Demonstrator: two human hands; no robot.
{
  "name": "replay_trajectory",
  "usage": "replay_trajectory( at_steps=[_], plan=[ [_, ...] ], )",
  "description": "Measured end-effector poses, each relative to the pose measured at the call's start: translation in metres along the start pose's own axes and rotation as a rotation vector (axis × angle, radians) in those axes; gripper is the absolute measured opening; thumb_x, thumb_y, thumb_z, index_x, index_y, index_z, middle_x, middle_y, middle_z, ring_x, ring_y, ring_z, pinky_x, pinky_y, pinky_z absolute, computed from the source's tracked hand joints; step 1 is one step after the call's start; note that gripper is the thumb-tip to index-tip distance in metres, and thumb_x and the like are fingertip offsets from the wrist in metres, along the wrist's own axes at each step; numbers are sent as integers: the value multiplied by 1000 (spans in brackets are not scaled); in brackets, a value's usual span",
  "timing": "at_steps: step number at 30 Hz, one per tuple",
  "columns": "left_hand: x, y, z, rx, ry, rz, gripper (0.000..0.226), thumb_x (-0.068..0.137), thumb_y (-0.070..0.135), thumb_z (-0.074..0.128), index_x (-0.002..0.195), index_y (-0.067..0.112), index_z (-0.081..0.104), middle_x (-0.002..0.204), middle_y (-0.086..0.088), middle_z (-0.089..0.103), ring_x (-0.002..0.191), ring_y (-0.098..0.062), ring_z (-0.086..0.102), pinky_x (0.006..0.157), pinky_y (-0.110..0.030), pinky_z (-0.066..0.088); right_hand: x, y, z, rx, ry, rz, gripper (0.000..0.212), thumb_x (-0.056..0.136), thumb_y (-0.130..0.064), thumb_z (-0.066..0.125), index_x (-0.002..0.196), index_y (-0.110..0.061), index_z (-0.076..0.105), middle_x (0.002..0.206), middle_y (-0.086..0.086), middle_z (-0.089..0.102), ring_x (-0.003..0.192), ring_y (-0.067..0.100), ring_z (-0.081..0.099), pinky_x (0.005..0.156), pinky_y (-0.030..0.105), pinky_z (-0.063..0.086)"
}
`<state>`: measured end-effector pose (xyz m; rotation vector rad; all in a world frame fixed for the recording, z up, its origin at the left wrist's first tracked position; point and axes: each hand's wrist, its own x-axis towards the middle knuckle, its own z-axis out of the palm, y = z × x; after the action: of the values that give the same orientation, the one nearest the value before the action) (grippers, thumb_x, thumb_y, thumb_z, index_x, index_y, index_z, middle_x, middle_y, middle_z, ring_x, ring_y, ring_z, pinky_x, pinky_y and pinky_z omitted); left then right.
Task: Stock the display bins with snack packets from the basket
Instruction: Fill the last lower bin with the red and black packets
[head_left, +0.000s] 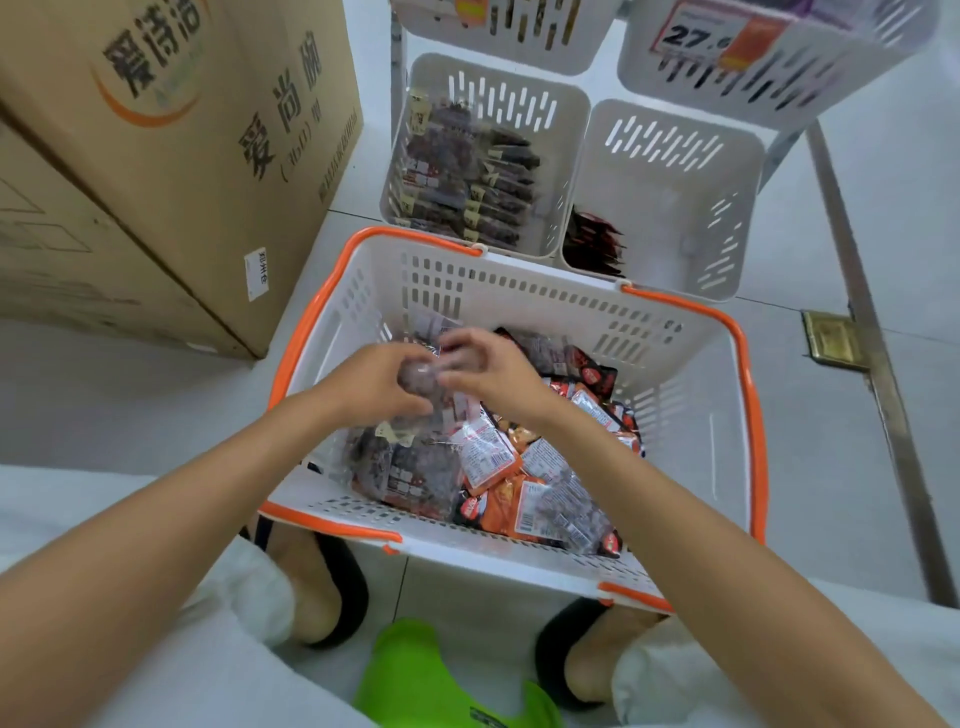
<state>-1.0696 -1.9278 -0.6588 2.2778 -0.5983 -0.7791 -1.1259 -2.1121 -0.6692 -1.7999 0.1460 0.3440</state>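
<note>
A white basket (691, 415) with orange handles stands on the floor in front of me, holding dark clear-wrapped snack packets (410, 467) on the left and orange-red packets (524, 483) on the right. Both hands meet over the basket's middle. My left hand (374, 382) and my right hand (488, 371) together grip a clear packet of dark snacks (415, 371) between them. Beyond the basket stand two white display bins: the left bin (558, 156) is stacked with dark packets, the right bin (675, 218) holds a few red packets at its near left corner.
A large cardboard box (171, 156) stands left of the basket and bins. More white bins (779, 78) with a price tag sit on a higher tier at the back. A metal floor strip (862, 312) runs along the right. My sandalled feet and a green object (415, 670) lie below the basket.
</note>
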Motion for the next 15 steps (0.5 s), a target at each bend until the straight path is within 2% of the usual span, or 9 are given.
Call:
replay_trajectory(
  at_steps=[1, 3, 6, 8, 9, 10, 11, 13, 15],
  plan=[
    [2, -2, -7, -21, 96, -26, 44, 76, 23, 85, 113, 23, 63, 105, -1, 69, 84, -11, 62, 71, -23, 45, 4, -2, -3, 26, 49, -3, 55, 86, -11, 74, 135, -18, 50, 114, 3, 69, 103, 29, 67, 87, 38, 58],
    [3, -10, -23, -59, 255, -99, 43, 79, 25, 83, 114, 18, 58, 105, 1, 61, 93, -16, 58, 77, -27, 41, 8, 7, -2, -39, 147, 38, 71, 86, -16, 75, 146, -22, 37, 131, 5, 57, 114, 20, 60, 84, 26, 53],
    [1, -22, -37, -427, 291, -187, 42, 86, 21, 76, 120, 17, 53, 111, 5, 62, 92, -11, 65, 73, -23, 50, -3, 43, 18, -276, 5, 272, 81, 88, -25, 74, 152, -16, 26, 138, 6, 51, 119, 22, 54, 86, 27, 43],
    [0, -27, -34, -678, 246, -217, 38, 91, 15, 71, 123, 18, 52, 113, -5, 68, 85, -12, 73, 68, -25, 58, -12, 70, 38, -409, -161, 325, 56, 89, -20, 72, 138, -8, 48, 117, 10, 61, 98, 21, 60, 81, 34, 46],
    [-1, -29, -32, -712, 238, -229, 37, 92, 14, 69, 124, 19, 51, 114, -9, 69, 84, -13, 74, 69, -29, 59, -16, 76, 44, -433, -179, 306, 27, 90, -15, 70, 114, -6, 63, 94, 9, 62, 78, 18, 57, 74, 37, 46],
    [-2, -31, -31, -726, 233, -232, 37, 92, 14, 68, 124, 20, 51, 115, -10, 69, 85, -14, 74, 70, -30, 60, -18, 75, 43, -412, -167, 274, 6, 90, -11, 68, 89, -6, 66, 77, 7, 57, 63, 15, 49, 69, 36, 43],
    [-2, -33, -30, -730, 231, -226, 35, 93, 14, 68, 122, 24, 52, 116, -9, 69, 87, -14, 74, 70, -30, 60, -16, 72, 37, -365, -146, 261, 14, 91, -11, 67, 78, -4, 66, 71, 5, 54, 57, 12, 45, 66, 31, 40],
    [-3, -33, -29, -767, 235, -198, 34, 94, 13, 66, 117, 35, 53, 116, -4, 69, 92, -13, 73, 68, -26, 60, -13, 50, 14, -252, -129, 235, 14, 95, -15, 64, 88, -7, 74, 78, -10, 65, 61, -1, 54, 66, 20, 42],
    [-3, -27, -31, -792, 296, -165, 45, 96, 12, 62, 127, 41, 51, 121, 4, 66, 98, -14, 72, 72, -28, 61, -10, 20, -13, -145, -86, 169, 16, 97, -16, 60, 93, -17, 75, 84, -21, 69, 73, -7, 62, 69, 14, 46]
  ],
)
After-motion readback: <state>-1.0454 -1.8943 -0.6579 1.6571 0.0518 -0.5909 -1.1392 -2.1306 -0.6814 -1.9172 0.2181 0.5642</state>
